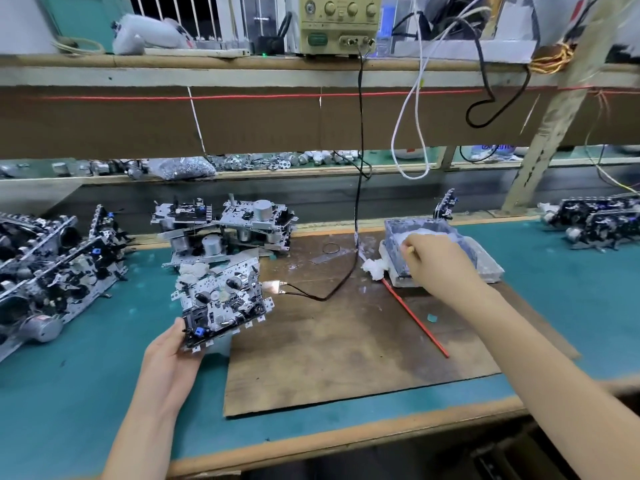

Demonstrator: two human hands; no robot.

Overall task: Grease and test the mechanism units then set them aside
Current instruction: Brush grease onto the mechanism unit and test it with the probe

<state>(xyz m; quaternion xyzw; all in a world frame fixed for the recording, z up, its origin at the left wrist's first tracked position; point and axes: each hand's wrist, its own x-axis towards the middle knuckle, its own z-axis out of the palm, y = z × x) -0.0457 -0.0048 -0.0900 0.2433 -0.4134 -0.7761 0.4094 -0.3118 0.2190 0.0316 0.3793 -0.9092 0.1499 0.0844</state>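
Closest to me is the green desk [69,393] with its wooden front edge, and on it lies a brown board [346,358]. My left hand [169,358] grips one mechanism unit [221,303] by its near edge, thumb on top, and holds it tilted above the left side of the board. Just beside this unit's right corner lies a small metal test contact [273,286] on a black cable [358,168], which goes up to a beige instrument [337,22] on the shelf. The marks around the instrument's knobs are too small to read.

My right hand [436,261] is over the grey grease tray [394,244] at the far right of the board, fingers curled, pinching a thin tan stick [410,248] at the white grease. A white wad [374,266] touches the tray's left side, and a red stick [415,323] lies slanted on the board under my forearm.

More units are piled at the left [45,271], behind the held one [225,226] and at the far right [595,220]. A blue label [493,148] under the shelf is too blurred to read.
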